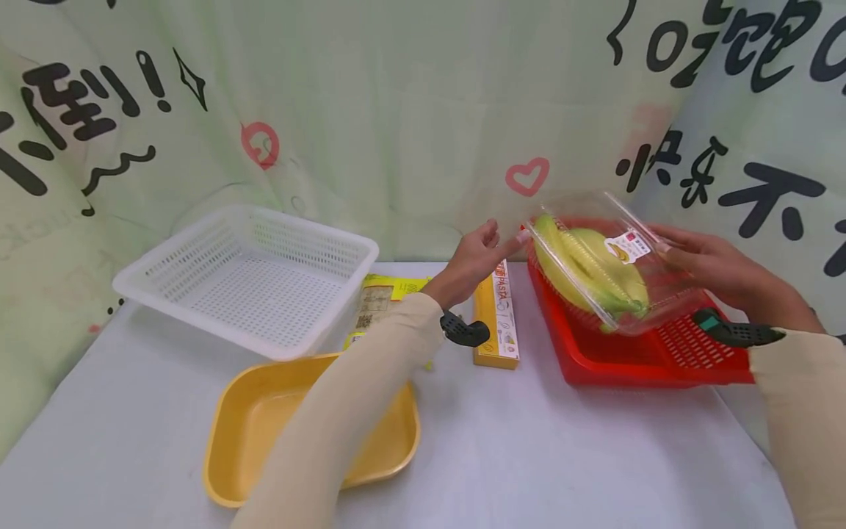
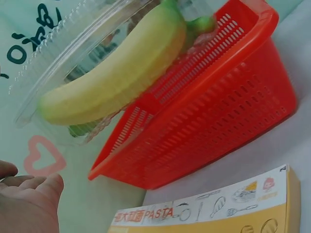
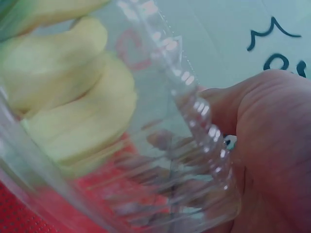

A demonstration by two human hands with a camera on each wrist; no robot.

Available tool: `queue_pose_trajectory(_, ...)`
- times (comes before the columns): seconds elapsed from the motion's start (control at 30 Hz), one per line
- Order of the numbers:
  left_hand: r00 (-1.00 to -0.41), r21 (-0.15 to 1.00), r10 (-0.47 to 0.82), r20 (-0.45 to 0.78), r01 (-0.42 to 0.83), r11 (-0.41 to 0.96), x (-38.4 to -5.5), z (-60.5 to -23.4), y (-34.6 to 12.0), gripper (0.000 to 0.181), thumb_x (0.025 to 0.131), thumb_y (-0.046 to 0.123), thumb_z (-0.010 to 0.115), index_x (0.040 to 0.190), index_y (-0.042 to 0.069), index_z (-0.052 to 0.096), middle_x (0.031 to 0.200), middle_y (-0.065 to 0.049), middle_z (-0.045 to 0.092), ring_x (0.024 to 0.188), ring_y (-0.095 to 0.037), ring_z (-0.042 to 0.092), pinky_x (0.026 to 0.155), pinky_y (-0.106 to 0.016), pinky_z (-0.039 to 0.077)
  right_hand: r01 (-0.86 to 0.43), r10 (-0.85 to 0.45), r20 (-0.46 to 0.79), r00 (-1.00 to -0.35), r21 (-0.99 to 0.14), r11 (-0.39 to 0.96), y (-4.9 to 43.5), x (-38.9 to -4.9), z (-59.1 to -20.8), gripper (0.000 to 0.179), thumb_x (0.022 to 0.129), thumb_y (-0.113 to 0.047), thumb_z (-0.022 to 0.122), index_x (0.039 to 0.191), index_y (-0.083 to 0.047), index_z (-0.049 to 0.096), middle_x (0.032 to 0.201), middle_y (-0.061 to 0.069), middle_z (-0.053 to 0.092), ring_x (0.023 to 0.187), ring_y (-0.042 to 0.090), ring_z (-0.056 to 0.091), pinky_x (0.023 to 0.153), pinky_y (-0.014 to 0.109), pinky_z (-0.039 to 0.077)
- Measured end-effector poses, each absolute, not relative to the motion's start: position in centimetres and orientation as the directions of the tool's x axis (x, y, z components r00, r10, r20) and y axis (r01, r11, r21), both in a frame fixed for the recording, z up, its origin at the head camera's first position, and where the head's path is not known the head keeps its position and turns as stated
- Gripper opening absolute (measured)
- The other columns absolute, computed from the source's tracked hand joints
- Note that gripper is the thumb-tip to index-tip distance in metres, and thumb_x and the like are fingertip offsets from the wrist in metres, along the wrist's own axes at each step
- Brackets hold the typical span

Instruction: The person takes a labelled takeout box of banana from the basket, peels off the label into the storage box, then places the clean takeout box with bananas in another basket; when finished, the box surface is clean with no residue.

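Note:
A clear plastic box of bananas (image 1: 588,264) with a white label hangs tilted over the red basket (image 1: 595,373). My right hand (image 1: 723,268) grips the box by its right end; in the right wrist view the fingers (image 3: 160,170) show through the clear plastic, with the thumb on the other side. My left hand (image 1: 472,261) is raised by the box's left edge, fingers loosely extended. In the left wrist view, part of the left hand (image 2: 29,204) appears apart from the bananas (image 2: 116,73). Whether the thumb tip touches the box I cannot tell.
A yellow pasta box (image 1: 497,323) lies left of the red basket. Beside it is a yellow packet (image 1: 380,301), partly behind my left arm. A white basket (image 1: 251,294) stands at the back left, and a yellow tray (image 1: 244,419) sits in front. A printed curtain (image 1: 396,132) hangs behind.

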State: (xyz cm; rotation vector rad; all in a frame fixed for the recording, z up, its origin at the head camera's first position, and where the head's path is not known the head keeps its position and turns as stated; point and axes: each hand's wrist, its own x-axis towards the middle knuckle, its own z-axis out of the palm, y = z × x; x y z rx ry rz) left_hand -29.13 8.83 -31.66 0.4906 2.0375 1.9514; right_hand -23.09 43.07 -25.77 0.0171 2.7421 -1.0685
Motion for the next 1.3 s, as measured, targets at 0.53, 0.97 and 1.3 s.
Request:
queue_pose_trajectory(0.53,-0.830,0.975,0.546,0.118,0.202,0.097,-29.8,-30.9,4.7,0.088,0.092,0.037,0.067,0.157,0.013,0.013,0.161,0.001,0.019,0.144,-0.017,0.022,0.111,-0.034,0.031,0.031,-0.163,-0.196,-0.967,-0.725,0.688,37.6,-22.7,-25.0,0.067,0.098,-0.043,0.054,0.155,-0.021,0.026,0.136,0.020,0.045,0.101,0.028,0.062,0.073,0.044,0.058)
queue_pose_trajectory(0.97,-0.647,0.948,0.750,0.138,0.307,0.090,-27.5,-31.0,0.5,0.138,0.055,0.070,0.082,0.156,0.033,-0.004,0.161,0.012,0.008,0.144,-0.004,0.010,0.114,-0.041,0.025,-0.186,-0.403,-0.095,-0.910,-0.777,0.601,34.2,-21.8,-25.7,0.053,0.101,-0.022,0.054,0.151,-0.016,0.038,0.122,0.011,0.059,0.099,0.029,0.062,0.070,0.046,0.058)
queue_pose_trajectory(1.3,-0.656,0.893,0.742,0.141,0.408,0.191,-24.8,-31.7,-1.3,0.131,0.059,0.064,0.084,0.157,0.030,0.006,0.160,0.015,0.005,0.143,-0.007,0.013,0.115,-0.039,0.021,-0.331,-0.541,-0.001,-0.841,-0.791,0.515,32.8,-21.6,-26.3,0.049,0.101,-0.010,0.052,0.148,-0.009,0.041,0.121,0.004,0.061,0.102,0.020,0.059,0.072,0.039,0.059)
